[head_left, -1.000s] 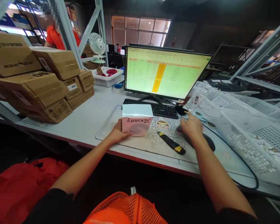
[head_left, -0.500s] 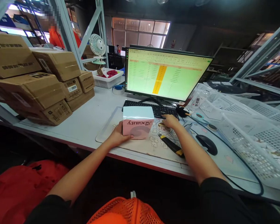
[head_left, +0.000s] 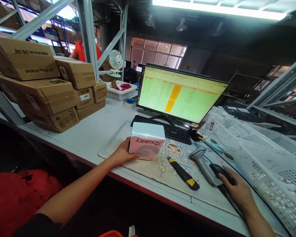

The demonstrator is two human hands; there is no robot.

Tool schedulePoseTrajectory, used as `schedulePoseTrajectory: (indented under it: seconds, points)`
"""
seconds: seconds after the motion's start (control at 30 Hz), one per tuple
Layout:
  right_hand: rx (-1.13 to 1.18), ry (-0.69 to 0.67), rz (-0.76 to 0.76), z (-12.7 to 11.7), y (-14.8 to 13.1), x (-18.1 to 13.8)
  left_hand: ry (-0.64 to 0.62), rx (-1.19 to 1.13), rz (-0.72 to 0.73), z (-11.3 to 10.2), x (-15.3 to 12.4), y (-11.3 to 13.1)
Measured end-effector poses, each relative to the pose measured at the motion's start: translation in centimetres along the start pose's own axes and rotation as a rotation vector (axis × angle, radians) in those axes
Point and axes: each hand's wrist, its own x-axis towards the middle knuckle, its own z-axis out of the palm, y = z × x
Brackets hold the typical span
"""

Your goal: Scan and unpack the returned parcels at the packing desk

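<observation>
My left hand (head_left: 122,154) grips a pink and white box (head_left: 147,144) by its left side, thumb across the front. The word "beauty" on it appears upside down, and the box rests on the desk mat (head_left: 162,176). Over at the right, my right hand (head_left: 239,192) is curved over a black computer mouse (head_left: 223,173). Just left of the mouse lies a grey barcode scanner (head_left: 205,166). A black and yellow utility knife (head_left: 184,173) lies between the scanner and the box. Behind the box is a black keyboard (head_left: 177,133), partly hidden by it.
A monitor (head_left: 185,93) showing a spreadsheet stands behind the keyboard. Cardboard boxes (head_left: 46,95) are stacked at the left, near a white basket (head_left: 120,93) and a small fan (head_left: 115,60). White perforated baskets (head_left: 268,164) line the right side. A person in orange (head_left: 79,51) is in the background.
My right hand has left the keyboard and moved right and nearer, onto the mouse. The barcode scanner, covered by my forearm before, now shows. My left hand still holds the box; the view has tilted.
</observation>
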Motion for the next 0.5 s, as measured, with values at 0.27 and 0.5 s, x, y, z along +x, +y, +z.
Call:
schedulePoseTrajectory:
  seconds: [0.27, 0.5]
  points:
    - [0.036, -0.078, -0.028, 1.2, 1.2, 0.7, 0.001, -0.001, 0.014, 0.1, -0.1, -0.5]
    - [0.009, -0.098, 0.106, 0.3, -0.6, 0.1, -0.023, 0.017, -0.016, 0.1, -0.1, -0.5]
